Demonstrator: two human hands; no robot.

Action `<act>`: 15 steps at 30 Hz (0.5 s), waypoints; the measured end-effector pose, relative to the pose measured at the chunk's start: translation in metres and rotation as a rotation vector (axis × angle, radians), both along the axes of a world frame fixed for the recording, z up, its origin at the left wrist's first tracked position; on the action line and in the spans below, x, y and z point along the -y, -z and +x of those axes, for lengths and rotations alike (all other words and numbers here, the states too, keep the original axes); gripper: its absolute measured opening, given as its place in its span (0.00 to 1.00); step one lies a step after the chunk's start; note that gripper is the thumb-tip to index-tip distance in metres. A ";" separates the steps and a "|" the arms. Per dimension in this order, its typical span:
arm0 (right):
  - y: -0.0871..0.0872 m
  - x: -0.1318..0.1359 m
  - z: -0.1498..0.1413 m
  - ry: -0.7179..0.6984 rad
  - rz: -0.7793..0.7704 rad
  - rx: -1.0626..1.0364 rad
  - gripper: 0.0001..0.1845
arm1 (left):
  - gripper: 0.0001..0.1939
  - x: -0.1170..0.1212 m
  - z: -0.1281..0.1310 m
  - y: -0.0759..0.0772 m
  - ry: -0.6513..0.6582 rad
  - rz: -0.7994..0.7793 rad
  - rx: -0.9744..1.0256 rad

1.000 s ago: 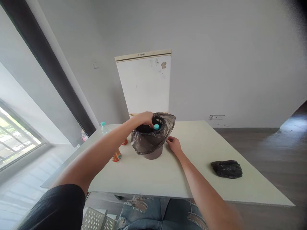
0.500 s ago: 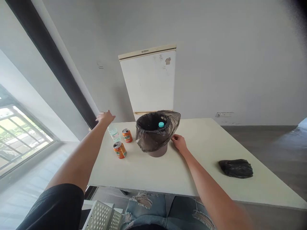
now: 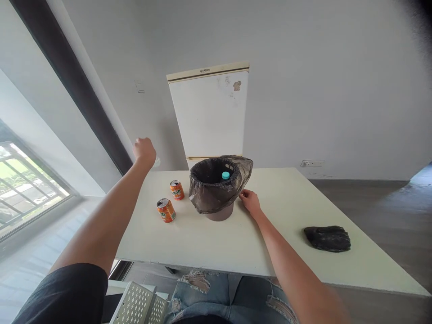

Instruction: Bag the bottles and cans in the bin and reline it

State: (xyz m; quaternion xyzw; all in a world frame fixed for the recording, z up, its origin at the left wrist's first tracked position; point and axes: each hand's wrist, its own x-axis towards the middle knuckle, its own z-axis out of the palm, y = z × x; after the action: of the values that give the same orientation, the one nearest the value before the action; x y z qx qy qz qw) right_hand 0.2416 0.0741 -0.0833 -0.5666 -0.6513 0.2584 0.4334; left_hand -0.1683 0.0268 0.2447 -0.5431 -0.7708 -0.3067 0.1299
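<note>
My left hand (image 3: 144,151) is raised above the table's far left edge, its fingers closed round a clear plastic bottle (image 3: 157,162); only a small part of the bottle shows behind the wrist. My right hand (image 3: 250,201) rests on the table with curled fingers, its fingertips at the right side of the bin. What they grip, if anything, is hidden. A dark translucent garbage bag (image 3: 209,198) lines the brownish bin (image 3: 220,214) and hangs over its rim. Inside, a bottle with a turquoise cap (image 3: 226,175) stands up. Two orange drink cans (image 3: 166,210) stand upright left of the bin.
A folded black plastic bundle (image 3: 327,238) lies on the right of the pale table (image 3: 290,211). Behind the table stands a white fridge (image 3: 209,117) against the grey wall. A perforated light-coloured rack (image 3: 137,303) is below the front edge at left, beside my legs.
My left hand has closed on the clear bottle and lifted it up from its place beside the cans. My right hand stays by the bin. The view has shifted slightly.
</note>
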 end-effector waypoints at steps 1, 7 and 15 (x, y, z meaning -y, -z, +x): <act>0.000 0.001 0.000 0.000 -0.003 0.000 0.14 | 0.26 0.001 0.009 -0.011 -0.034 0.046 -0.008; -0.002 0.002 0.000 -0.006 0.001 0.007 0.13 | 0.18 0.037 0.105 -0.062 0.148 0.347 -0.135; 0.002 -0.003 -0.001 -0.002 0.010 0.014 0.13 | 0.13 0.101 0.205 -0.059 0.464 0.068 -0.324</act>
State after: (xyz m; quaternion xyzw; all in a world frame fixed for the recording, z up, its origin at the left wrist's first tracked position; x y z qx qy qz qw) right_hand 0.2408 0.0767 -0.0855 -0.5657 -0.6561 0.2515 0.4315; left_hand 0.0371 -0.0742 0.3038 -0.7423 -0.5842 -0.2631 0.1961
